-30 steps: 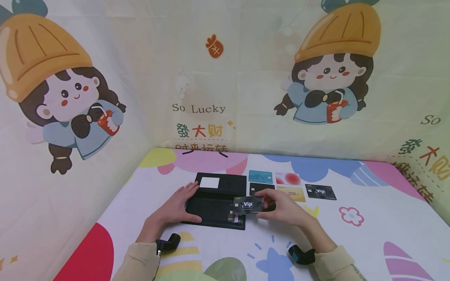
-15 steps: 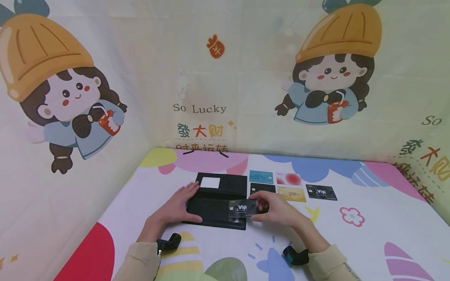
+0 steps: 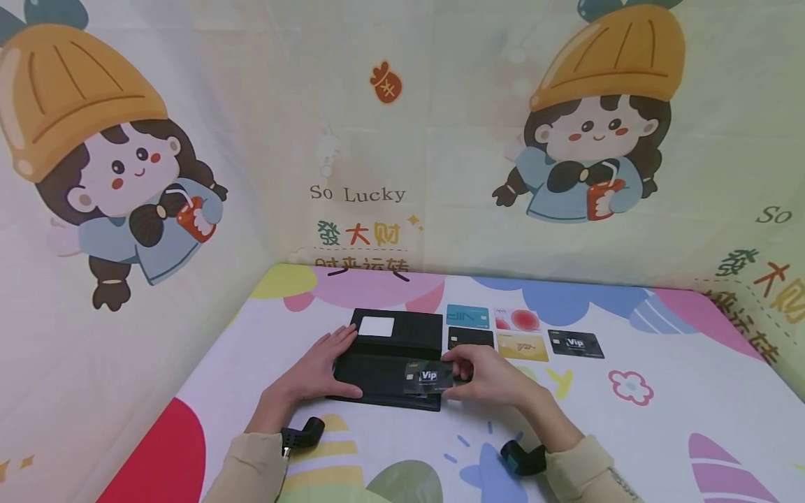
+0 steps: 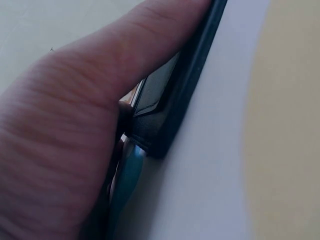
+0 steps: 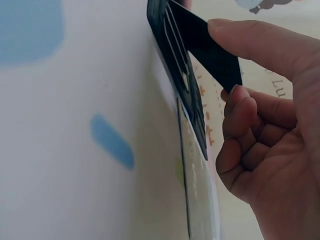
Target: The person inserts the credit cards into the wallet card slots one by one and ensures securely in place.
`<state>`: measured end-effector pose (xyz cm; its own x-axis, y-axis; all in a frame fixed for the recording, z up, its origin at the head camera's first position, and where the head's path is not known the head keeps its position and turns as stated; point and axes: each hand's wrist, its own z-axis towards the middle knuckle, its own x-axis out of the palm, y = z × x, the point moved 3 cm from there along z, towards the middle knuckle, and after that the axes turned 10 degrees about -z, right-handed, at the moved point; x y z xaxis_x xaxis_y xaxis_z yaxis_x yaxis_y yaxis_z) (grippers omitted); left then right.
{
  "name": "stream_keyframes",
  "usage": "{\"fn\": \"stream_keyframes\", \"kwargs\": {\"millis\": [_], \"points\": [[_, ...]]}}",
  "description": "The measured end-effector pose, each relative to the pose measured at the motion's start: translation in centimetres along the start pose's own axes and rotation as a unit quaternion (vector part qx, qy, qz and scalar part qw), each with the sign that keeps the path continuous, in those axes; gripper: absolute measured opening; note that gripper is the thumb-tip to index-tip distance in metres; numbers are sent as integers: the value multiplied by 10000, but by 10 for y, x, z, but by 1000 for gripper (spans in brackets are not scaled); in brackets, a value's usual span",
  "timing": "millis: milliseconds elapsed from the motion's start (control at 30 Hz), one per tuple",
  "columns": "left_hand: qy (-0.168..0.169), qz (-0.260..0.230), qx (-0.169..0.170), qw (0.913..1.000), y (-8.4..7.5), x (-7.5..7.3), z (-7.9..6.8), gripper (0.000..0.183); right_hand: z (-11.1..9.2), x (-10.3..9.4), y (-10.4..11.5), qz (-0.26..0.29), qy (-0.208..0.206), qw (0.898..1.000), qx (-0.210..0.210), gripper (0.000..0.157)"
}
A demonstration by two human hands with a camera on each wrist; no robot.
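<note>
Wallet (image 3: pixel 374 376) on table (image 3: pixel 648 447), one card (image 3: pixel 428 378) over its right end, five loose cards (image 3: pixel 523 346) rightward

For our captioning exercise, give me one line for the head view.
Left hand on the open wallet, right hand pinching a Vip card over it.

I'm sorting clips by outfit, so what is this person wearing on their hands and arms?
The left hand and right hand are ungloved. The left sleeve and right sleeve are beige. A bent black left wrist device and right wrist device, the latter with a teal patch, complete it.
</note>
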<state>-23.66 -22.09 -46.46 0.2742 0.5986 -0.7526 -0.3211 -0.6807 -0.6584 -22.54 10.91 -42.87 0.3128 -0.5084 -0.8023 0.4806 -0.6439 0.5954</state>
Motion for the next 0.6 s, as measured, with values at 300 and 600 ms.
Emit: {"fn": "stream_keyframes", "kwargs": {"millis": [300,600], "points": [[31,-14,-52,10000,0,2,1,120,1,1,-1,9,116,9999,-12,50],[1,-8,-12,10000,1,1,1,120,4,7,-3,191,134,9997,-91,50]]}}
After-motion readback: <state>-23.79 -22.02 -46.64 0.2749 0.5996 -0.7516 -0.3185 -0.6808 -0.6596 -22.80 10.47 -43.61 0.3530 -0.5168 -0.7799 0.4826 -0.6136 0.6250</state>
